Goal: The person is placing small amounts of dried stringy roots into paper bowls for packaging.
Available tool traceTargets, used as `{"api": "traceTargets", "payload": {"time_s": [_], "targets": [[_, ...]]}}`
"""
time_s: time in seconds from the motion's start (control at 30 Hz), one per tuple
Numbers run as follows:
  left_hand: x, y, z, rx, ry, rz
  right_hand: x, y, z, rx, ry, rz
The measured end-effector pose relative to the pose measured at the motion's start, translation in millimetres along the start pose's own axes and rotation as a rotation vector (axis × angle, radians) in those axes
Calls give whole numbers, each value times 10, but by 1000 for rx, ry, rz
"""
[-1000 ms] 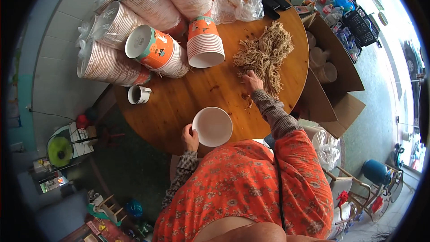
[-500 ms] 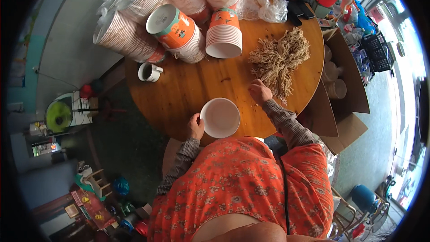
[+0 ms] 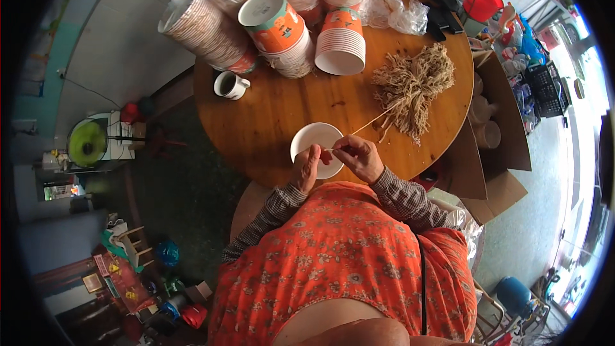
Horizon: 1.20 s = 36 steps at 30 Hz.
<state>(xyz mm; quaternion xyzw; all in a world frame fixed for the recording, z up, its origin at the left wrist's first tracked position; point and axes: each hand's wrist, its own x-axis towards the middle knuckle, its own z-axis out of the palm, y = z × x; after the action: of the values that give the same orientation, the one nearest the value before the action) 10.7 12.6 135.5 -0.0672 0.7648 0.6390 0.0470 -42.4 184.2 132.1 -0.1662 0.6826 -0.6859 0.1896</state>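
There, at the right rim of the round white bowl (image 3: 306,137), the right hand (image 3: 361,158) pinched a thin tan strand (image 3: 373,122), straight, slanting away rightward from the bowl toward a shaggy, frizzy bundle (image 3: 419,83); the left hand (image 3: 307,169) hung over the bowl's near side, its grip impossible to tell.

Strong daylight enters from the right, where the far edge burns out to bluish white and the pale floor (image 3: 506,237) glares. The tabletop (image 3: 275,115) is evenly lit with a faint sheen; the white bowl (image 3: 307,134) shows soft shading inside. The left is dimmer, its dark floor (image 3: 198,163) deep in shadow. Fisheye distortion curves the wall (image 3: 134,32) toward a black rim.
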Motion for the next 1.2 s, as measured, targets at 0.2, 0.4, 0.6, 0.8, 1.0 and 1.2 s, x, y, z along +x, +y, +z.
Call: {"api": "traceTargets", "payload": {"time_s": [0.2,0.4,0.6,0.8,1.0,1.2], "targets": [[-132,290,-114,64,147,170,15,-310,172,-178,-52,-272],[-231,400,-202,233,187,332,-26,-409,306,-167,-8,-263],[-164,429,-236,232,218,459,18,-478,286,-160,31,-228],[-46,413,-176,279,228,490,62,-430,219,-194,78,-156],[178,291,-113,367,228,598,174,-222,-5,-165,27,7],[457,-21,127,379,183,589,323,66,-246,68,51,245]]}}
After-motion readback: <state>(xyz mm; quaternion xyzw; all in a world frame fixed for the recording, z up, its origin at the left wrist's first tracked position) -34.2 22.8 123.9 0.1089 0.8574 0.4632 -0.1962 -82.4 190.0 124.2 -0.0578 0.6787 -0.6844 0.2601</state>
